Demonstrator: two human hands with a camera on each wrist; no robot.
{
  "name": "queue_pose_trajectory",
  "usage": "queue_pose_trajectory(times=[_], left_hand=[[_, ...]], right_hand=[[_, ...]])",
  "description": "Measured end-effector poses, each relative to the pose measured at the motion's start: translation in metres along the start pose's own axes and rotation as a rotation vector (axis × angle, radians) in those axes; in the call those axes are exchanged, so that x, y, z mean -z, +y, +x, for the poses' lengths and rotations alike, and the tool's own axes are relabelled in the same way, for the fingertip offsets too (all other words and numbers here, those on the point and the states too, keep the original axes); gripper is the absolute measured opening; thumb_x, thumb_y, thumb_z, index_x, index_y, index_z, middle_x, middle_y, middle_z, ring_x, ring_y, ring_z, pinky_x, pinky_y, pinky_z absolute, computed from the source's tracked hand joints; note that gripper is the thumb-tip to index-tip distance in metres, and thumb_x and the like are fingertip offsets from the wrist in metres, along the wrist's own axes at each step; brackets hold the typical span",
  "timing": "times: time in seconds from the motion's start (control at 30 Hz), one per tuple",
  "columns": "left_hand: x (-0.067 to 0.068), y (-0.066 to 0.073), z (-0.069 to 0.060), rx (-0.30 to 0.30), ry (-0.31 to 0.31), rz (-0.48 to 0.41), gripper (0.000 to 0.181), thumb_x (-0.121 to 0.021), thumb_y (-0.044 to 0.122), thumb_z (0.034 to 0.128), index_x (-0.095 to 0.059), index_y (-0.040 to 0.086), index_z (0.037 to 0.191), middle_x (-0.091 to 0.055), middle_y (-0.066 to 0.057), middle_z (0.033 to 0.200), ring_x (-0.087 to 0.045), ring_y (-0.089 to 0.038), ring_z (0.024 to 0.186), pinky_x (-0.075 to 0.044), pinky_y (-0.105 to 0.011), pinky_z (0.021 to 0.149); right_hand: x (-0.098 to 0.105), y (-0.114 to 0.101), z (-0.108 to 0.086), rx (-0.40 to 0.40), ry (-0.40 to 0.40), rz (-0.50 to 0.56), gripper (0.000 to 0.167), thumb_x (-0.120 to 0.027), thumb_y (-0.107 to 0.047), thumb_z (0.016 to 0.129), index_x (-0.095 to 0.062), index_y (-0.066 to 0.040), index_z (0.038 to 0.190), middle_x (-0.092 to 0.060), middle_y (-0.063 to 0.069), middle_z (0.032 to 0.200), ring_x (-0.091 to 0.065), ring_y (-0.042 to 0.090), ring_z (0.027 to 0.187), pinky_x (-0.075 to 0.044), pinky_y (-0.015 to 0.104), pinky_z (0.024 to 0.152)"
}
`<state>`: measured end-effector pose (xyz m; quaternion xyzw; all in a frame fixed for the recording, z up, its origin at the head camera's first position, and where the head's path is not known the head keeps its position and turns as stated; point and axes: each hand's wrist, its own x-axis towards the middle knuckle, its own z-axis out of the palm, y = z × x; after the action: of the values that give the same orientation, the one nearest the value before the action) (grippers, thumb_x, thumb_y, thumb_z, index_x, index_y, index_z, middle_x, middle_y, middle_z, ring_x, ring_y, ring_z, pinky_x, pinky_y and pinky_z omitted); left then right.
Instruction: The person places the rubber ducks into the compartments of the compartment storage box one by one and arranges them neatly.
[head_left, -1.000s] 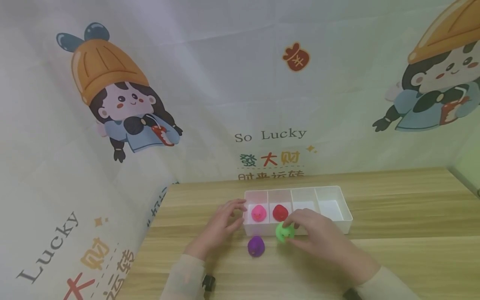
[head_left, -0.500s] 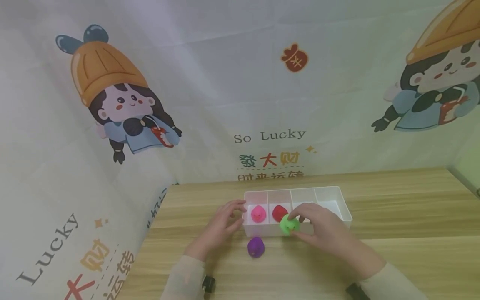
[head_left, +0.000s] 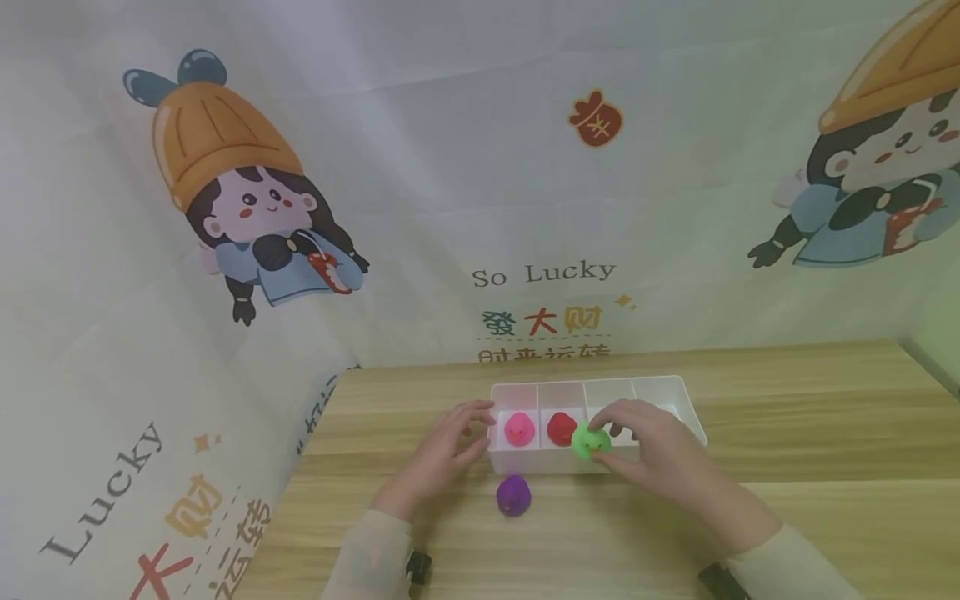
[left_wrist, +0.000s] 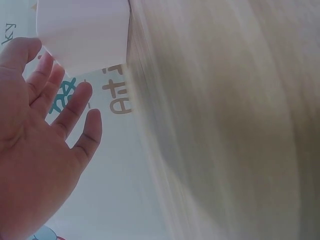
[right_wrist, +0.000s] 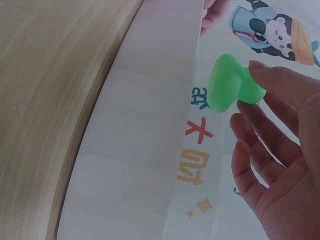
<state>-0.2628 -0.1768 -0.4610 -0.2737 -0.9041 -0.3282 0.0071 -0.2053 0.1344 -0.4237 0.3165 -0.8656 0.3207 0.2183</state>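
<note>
My right hand (head_left: pixel 660 446) pinches a green toy duck (head_left: pixel 592 442) between thumb and fingers, over the front wall of a white box (head_left: pixel 540 462) with four compartments. In the right wrist view the green duck (right_wrist: pixel 225 82) is held at its head, above the box's edge. A pink duck (head_left: pixel 519 429) sits in the leftmost compartment and a red duck (head_left: pixel 561 428) in the one beside it. My left hand (head_left: pixel 446 446), fingers loosely bent, is at the box's left end; in the left wrist view its fingertips are by the box (left_wrist: pixel 82 35).
A purple duck (head_left: pixel 513 496) stands on the wooden table (head_left: pixel 787 425) in front of the box. Behind the table hangs a pale printed cloth (head_left: pixel 450 167) with cartoon figures and lettering.
My right hand has carried the green duck up and to the right, from in front of the box to over its front wall. My left hand has stayed at the left end.
</note>
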Motion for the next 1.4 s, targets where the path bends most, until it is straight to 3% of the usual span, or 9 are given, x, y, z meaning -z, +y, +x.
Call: queue_pose_trajectory(times=[0.4, 0.73, 1.4], left_hand=[[-0.001, -0.001, -0.001, -0.006, 0.002, -0.004, 0.026, -0.053, 0.024, 0.0884, -0.049, 0.023, 0.114, -0.032, 0.008, 0.137, -0.045, -0.019, 0.105, -0.04, -0.039, 0.087], [-0.001, 0.001, 0.0, -0.001, 0.002, -0.012, 0.028, -0.054, 0.023, 0.0882, -0.049, 0.021, 0.116, -0.031, 0.011, 0.137, -0.045, -0.019, 0.106, -0.039, -0.038, 0.087], [0.0, 0.001, -0.001, 0.012, -0.002, -0.036, 0.028, -0.053, 0.023, 0.0885, -0.049, 0.021, 0.116, -0.031, 0.01, 0.137, -0.044, -0.021, 0.106, -0.039, -0.041, 0.087]], right_hand=[[0.001, 0.015, -0.001, -0.061, 0.03, -0.031, 0.031, -0.077, -0.025, 0.066, -0.06, -0.021, 0.093, -0.058, -0.014, 0.092, -0.052, 0.008, 0.076, -0.046, 0.027, 0.06], [0.003, 0.024, 0.0, -0.127, 0.043, -0.084, 0.033, -0.077, -0.025, 0.067, -0.061, -0.019, 0.094, -0.058, -0.011, 0.092, -0.051, 0.009, 0.078, -0.046, 0.027, 0.062], [-0.002, 0.042, 0.0, -0.199, 0.013, -0.103, 0.03, -0.076, -0.026, 0.069, -0.06, -0.019, 0.093, -0.059, -0.009, 0.092, -0.053, 0.013, 0.08, -0.044, 0.03, 0.067]])
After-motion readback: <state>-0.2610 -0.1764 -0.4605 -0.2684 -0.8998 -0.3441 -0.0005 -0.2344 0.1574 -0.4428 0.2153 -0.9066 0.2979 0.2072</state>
